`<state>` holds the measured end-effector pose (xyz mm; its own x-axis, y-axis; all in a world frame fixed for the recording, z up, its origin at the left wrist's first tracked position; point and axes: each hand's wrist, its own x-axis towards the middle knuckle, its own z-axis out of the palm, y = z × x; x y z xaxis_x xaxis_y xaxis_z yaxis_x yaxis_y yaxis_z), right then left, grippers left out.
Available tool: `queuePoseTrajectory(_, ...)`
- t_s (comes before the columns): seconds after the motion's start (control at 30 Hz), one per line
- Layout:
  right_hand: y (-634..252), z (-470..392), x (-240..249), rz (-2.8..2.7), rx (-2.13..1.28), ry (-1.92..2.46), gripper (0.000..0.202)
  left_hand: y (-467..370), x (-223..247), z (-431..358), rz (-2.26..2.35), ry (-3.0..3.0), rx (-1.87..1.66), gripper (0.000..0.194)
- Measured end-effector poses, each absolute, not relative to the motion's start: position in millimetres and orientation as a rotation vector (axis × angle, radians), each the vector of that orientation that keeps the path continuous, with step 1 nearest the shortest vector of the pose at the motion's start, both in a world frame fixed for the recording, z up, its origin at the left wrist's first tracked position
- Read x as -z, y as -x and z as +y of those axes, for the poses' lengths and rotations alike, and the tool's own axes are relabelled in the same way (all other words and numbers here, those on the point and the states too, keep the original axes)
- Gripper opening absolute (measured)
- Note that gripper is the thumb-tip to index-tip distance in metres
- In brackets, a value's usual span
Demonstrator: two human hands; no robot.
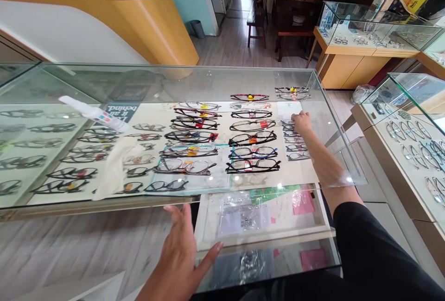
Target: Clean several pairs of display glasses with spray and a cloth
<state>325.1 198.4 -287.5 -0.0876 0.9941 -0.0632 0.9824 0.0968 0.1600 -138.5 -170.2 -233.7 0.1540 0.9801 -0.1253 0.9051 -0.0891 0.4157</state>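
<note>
My right hand [301,122] reaches in among the display case's eyeglasses, its fingers bent together at the far end of a short column of eyeglasses [295,140]. Whatever its fingertips grip is too small and hidden to make out. My left hand [182,245] is open, thumb spread, in front of the case's near edge and left of a pulled-out drawer [259,241]. Nothing is in it. Rows of eyeglasses with coloured tags, among them a dark-framed pair [252,166], lie on the white shelf between my hands.
On the glass top of the display case [194,70] lie a white spray bottle [93,113] and a pale cloth [113,166]. Plastic packets [243,213] and pink paper [303,201] fill the drawer. More glass cases [413,153] stand to the right.
</note>
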Motion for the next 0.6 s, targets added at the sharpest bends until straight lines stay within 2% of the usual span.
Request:
queuePoseTrajectory(0.23,-326.7,193.0,279.0,2.183,-0.131,-2.072,0.039,128.9,224.6,-167.7,1.807,-1.943,-0.247,0.12)
queuePoseTrajectory(0.37,-326.8,195.7,275.7,2.115,-0.078,-2.069,0.039,118.0,219.5,-167.5,1.871,-1.91,-0.36,0.111)
queuePoseTrajectory(0.6,-322.8,194.8,277.3,2.046,-0.038,-2.018,0.039,133.9,235.1,-163.4,1.778,-1.967,-0.308,0.12)
